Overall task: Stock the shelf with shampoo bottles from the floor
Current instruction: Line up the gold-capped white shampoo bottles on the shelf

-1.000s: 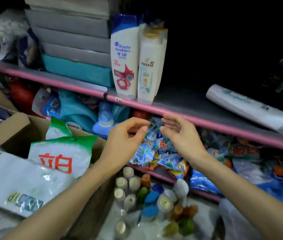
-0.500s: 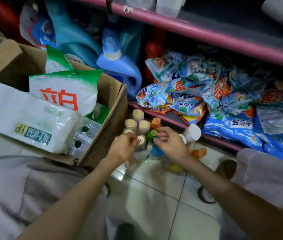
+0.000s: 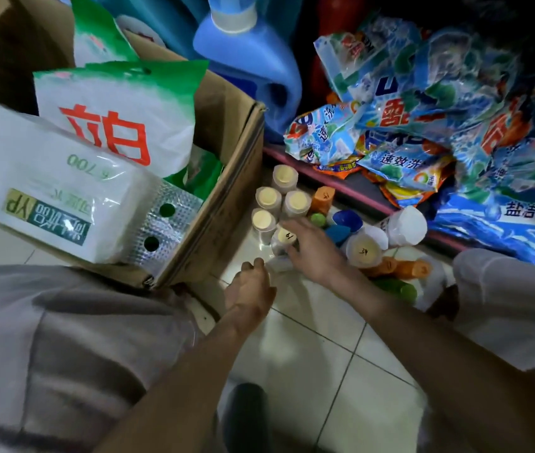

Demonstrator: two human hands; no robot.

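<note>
Shampoo bottles (image 3: 295, 204) stand clustered on the tiled floor (image 3: 308, 354) beside a cardboard box (image 3: 223, 178). The right hand (image 3: 312, 248) curls its grip around one cream-capped bottle (image 3: 284, 238). The left hand (image 3: 250, 289) hovers just beside it; whether its grip holds anything cannot be told.

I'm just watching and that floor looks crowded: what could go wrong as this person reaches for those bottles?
The bottles stand packed together on the floor, so lifting the cream-capped bottle that the right hand touches could topple its neighbours. Some orange bottles already lie on their sides. The left hand works close beside the cardboard box, so it might bump its corner.
</note>
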